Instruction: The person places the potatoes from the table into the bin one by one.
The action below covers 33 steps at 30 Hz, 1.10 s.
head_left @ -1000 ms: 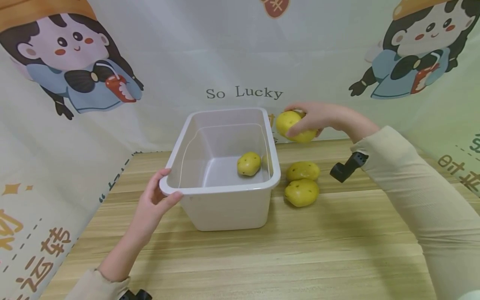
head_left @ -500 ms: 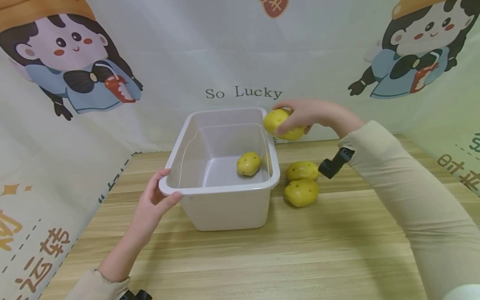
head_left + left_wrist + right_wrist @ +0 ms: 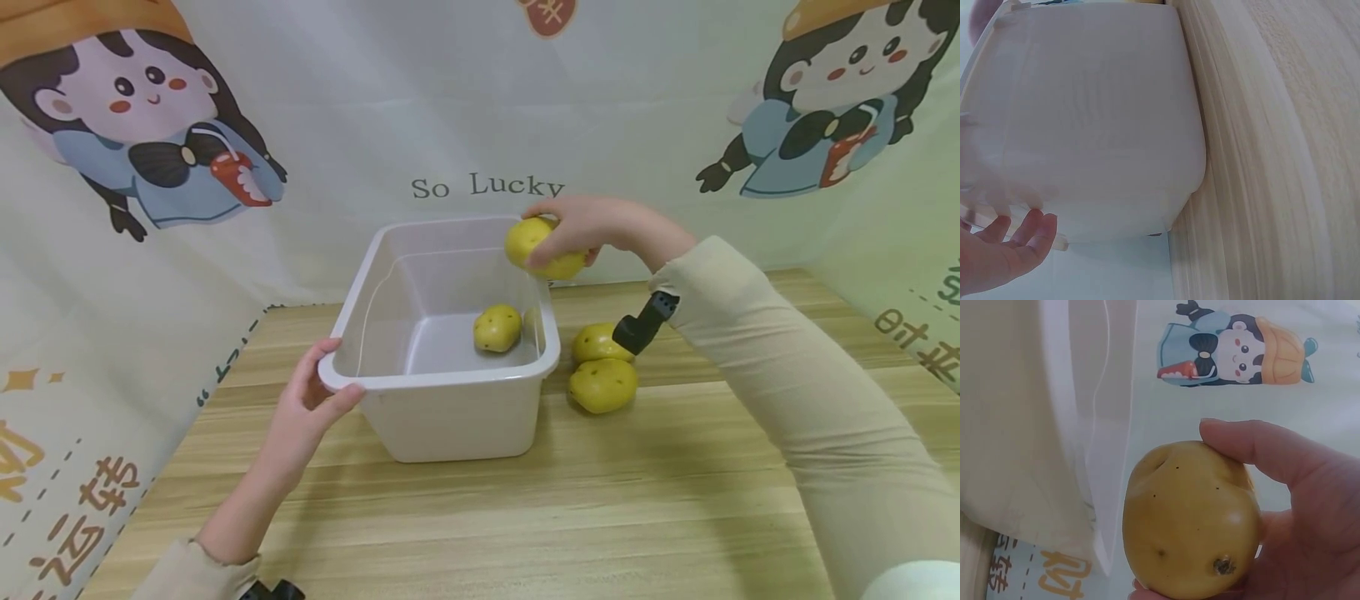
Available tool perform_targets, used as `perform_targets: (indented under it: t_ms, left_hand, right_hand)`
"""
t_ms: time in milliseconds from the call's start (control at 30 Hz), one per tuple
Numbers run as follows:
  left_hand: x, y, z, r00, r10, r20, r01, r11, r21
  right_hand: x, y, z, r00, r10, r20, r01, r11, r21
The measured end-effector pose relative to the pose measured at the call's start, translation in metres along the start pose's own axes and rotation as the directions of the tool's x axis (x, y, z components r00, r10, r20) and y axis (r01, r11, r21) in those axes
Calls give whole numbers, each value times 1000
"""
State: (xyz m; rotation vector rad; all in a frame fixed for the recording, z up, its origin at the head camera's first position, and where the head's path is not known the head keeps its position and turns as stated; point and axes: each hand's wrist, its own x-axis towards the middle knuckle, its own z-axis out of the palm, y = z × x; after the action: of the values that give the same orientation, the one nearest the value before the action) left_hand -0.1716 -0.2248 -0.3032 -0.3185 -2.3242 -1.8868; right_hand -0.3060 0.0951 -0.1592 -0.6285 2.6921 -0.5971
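My right hand grips a yellow potato over the right rim of a pale grey plastic bin. In the right wrist view the held potato shows dark eyes and a brown scar, thumb and fingers curled round it. With thumb and fingers my left hand holds the bin's near left corner; the left wrist view has the fingertips beneath the rim. Inside the bin one potato lies on the floor near the right wall. Two more potatoes, a rear one and a front one, lie outside to the right.
The bin stands on a wood-grain table. A pale printed cloth hangs behind and along both sides, close behind the bin's far rim. A black wrist camera on my right sleeve partly covers the rear potato.
My right hand has moved left with its potato, from beside the bin to over its right rim. My left hand and the other potatoes have stayed put.
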Motion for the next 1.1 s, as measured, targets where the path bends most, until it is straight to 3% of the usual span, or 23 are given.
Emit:
perform_targets:
  t_ms: [667,1100]
  left_hand:
    - [-2,1,-1,1000,0,-8,0,1000,-6]
    - [-1,2,0,1000,-10,4,10,1000,-17]
  right_hand:
    - [18,-29,6,999,-25,30,23,997,78]
    - [30,-39,14,998,-45,36,42,997,62]
